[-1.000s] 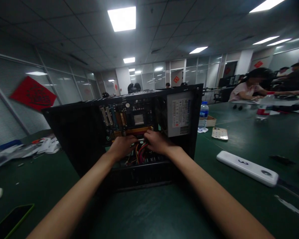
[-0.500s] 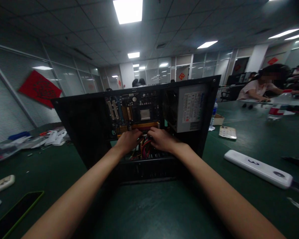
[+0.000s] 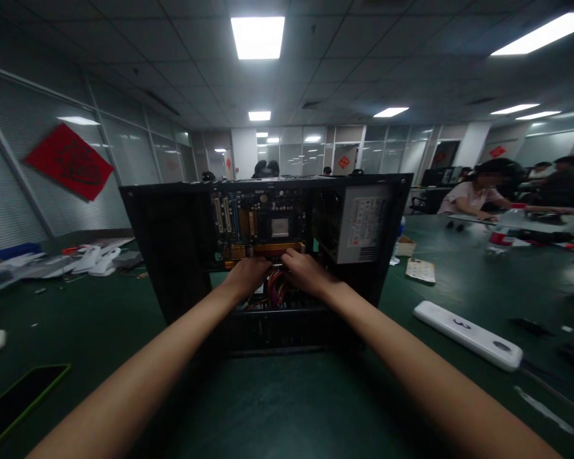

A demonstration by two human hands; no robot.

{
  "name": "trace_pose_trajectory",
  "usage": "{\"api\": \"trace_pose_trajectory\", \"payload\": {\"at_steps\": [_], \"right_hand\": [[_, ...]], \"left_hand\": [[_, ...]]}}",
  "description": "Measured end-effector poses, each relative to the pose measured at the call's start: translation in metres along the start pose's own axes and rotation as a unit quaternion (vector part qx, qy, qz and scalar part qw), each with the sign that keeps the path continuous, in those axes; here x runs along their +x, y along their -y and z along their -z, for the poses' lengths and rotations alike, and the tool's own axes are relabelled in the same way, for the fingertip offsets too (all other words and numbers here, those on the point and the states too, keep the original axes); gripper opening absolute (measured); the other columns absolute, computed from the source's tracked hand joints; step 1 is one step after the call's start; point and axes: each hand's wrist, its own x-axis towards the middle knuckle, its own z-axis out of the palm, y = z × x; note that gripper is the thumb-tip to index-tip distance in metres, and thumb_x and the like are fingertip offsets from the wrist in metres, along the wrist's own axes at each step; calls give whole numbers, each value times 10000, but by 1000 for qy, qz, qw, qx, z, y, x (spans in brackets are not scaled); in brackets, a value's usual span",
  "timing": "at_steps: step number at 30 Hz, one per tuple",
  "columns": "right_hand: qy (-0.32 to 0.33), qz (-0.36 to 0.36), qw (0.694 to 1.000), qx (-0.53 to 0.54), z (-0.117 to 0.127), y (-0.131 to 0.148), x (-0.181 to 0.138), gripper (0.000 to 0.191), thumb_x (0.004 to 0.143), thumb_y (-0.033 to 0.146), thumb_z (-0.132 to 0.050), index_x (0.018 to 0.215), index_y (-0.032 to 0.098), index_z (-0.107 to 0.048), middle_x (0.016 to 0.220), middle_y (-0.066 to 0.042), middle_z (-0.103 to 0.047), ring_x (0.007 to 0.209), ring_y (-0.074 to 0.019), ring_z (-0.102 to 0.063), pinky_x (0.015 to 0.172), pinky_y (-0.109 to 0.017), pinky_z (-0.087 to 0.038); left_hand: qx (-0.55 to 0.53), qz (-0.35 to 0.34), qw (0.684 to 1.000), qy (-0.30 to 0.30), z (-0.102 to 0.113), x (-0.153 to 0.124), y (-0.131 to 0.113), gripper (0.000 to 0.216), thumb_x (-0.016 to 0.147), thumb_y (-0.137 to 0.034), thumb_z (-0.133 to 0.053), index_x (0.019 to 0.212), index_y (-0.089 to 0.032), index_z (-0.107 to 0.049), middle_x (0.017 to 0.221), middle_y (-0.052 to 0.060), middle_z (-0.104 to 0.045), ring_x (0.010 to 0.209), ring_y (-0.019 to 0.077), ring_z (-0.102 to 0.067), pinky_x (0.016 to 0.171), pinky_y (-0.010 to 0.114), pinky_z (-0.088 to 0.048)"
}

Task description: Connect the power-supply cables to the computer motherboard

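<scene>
An open black computer case (image 3: 172, 255) stands on the green table (image 3: 287, 401) in front of me, its motherboard (image 3: 261, 223) facing me and a grey power supply (image 3: 361, 223) at its right. My left hand (image 3: 249, 275) and my right hand (image 3: 306, 271) reach inside side by side, fingers curled at the lower edge of the motherboard, just above a bundle of red and yellow cables (image 3: 275, 294). The fingertips are hidden, so what they grip is unclear.
A white power strip (image 3: 469, 335) lies at the right, a phone (image 3: 419, 270) and a water bottle (image 3: 395, 245) beyond it. A dark phone (image 3: 16, 401) lies at the front left, white clutter (image 3: 90, 260) at the far left. People sit at the far right (image 3: 478, 191).
Both hands stay at the same spot inside the case, shifting only slightly. The view has moved a little, so the case sits lower and more central.
</scene>
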Motion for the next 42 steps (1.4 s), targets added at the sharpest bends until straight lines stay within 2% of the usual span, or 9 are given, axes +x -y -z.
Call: {"api": "trace_pose_trajectory", "payload": {"at_steps": [8, 18, 23, 27, 36, 42], "right_hand": [[25, 2, 999, -31, -2, 4, 2, 197, 934, 116, -457, 1069, 105, -601, 1097, -145, -624, 1008, -249, -626, 820, -308, -470], [20, 6, 999, -36, 1, 9, 1, 196, 946, 100, -431, 1062, 119, -587, 1109, -148, -613, 1041, -238, -605, 841, -302, -476], [37, -8, 999, -33, 0, 7, 4, 232, 943, 79, -402, 1098, 108, -572, 1131, -166, -618, 1013, -252, -636, 804, -317, -491], [45, -26, 998, -25, -3, 4, 6, 242, 946, 81, -389, 1119, 106, -556, 1124, -166, -642, 973, -264, -665, 770, -326, -495], [36, -26, 998, 40, -7, -1, 8, 190, 949, 99, -429, 1096, 129, -546, 1096, -156, -682, 1039, -249, -658, 810, -303, -455], [22, -42, 996, 77, -3, -2, -1, 222, 881, 100, -534, 1100, 126, -560, 1093, -136, -684, 1037, -205, -645, 809, -261, -441]], "left_hand": [[-12, 26, 999, -19, 3, -3, -1, 279, 964, -294, -484, 1115, -230, -710, 1113, 88, -734, 1005, 285, -702, 799, 362, -542], [-21, 41, 999, -20, 5, -5, -1, 275, 956, -324, -503, 1108, -262, -724, 1072, 76, -749, 947, 249, -713, 763, 316, -529], [-42, 52, 998, -16, 8, -5, -2, 267, 938, -317, -538, 1136, -283, -713, 1121, 52, -743, 994, 241, -702, 790, 307, -527], [-64, 58, 996, -25, 9, -8, -3, 279, 928, -287, -530, 1141, -297, -710, 1108, 27, -747, 989, 233, -702, 753, 291, -522], [-71, 68, 995, -32, 3, -4, -1, 312, 966, -390, -472, 1106, -301, -735, 1052, 36, -764, 962, 234, -712, 742, 288, -511], [-66, 71, 995, -36, 4, -2, 0, 332, 965, -381, -462, 1115, -275, -740, 1073, 69, -759, 963, 267, -712, 762, 323, -521]]}}
